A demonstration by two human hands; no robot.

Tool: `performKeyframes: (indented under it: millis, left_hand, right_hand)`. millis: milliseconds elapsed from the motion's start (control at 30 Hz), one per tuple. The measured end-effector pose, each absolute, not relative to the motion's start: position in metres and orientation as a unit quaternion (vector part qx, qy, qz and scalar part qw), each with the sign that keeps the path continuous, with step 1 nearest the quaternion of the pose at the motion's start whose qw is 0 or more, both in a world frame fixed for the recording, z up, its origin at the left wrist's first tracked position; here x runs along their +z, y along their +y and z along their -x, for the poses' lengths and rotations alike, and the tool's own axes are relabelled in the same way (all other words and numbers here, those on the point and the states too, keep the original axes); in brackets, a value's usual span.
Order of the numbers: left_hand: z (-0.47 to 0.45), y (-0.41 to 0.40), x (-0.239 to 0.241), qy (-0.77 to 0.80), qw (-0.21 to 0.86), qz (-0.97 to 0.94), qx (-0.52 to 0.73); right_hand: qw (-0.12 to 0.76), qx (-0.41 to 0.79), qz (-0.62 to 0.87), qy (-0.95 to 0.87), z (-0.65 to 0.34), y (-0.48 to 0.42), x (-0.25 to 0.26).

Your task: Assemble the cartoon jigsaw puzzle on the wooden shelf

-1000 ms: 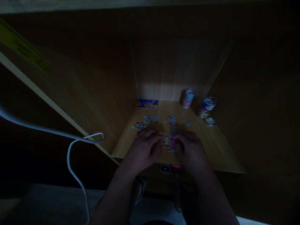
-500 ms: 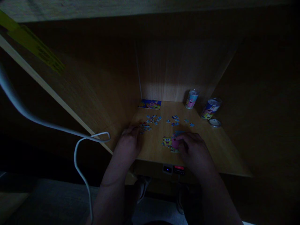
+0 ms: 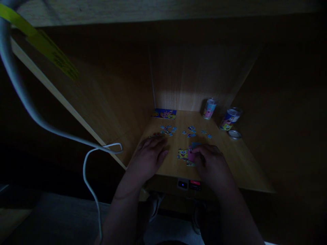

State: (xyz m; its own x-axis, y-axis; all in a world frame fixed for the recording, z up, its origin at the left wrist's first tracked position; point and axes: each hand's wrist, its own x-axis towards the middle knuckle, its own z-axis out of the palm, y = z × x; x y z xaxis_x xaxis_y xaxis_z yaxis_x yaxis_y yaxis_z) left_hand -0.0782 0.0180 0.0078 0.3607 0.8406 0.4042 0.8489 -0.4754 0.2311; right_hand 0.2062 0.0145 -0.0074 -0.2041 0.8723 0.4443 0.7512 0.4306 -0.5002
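Note:
A partly joined cartoon jigsaw puzzle (image 3: 183, 154), with a yellow and a pink figure, lies near the front edge of the wooden board. My right hand (image 3: 212, 161) is closed at its right side, fingertips curled onto the pink part and covering some of it. My left hand (image 3: 149, 156) lies open and flat to the left, its fingers over a group of loose jigsaw pieces (image 3: 156, 135) that they mostly hide. Just beyond the left fingers is another cluster of pieces (image 3: 168, 129). More loose pieces (image 3: 191, 131) lie behind the joined puzzle.
Two printed cans, a smaller can (image 3: 209, 109) and a larger can (image 3: 230, 119), stand at the back right beside a round lid (image 3: 234, 134). A picture card (image 3: 164, 114) rests against the back panel. Wooden walls enclose the board; a white cable (image 3: 87, 163) hangs at left.
My left hand has moved right and spread flat over the left group of pieces, covering most of them. My right hand stays at the joined puzzle. The view has shifted slightly.

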Motion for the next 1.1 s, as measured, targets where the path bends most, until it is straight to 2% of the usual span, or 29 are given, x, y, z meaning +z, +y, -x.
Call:
performKeyframes:
  millis: [333, 600, 767, 1100]
  left_hand:
    - [0.075, 0.020, 0.015, -0.456, 0.008, 0.847, -0.271]
    - [0.052, 0.016, 0.013, -0.427, -0.033, 0.862, -0.272]
    - [0.054, 0.022, 0.003, -0.462, -0.020, 0.829, -0.314]
    - [0.062, 0.028, -0.001, -0.481, -0.059, 0.816, -0.315]
  right_hand:
    - [0.344, 0.089, 0.532, -0.768, -0.205, 0.013, -0.006]
    - [0.338, 0.084, 0.537, -0.768, -0.203, 0.014, -0.004]
    - [0.343, 0.085, 0.537, -0.766, -0.203, 0.014, -0.005]
    - [0.341, 0.081, 0.533, -0.770, -0.203, 0.015, -0.004]
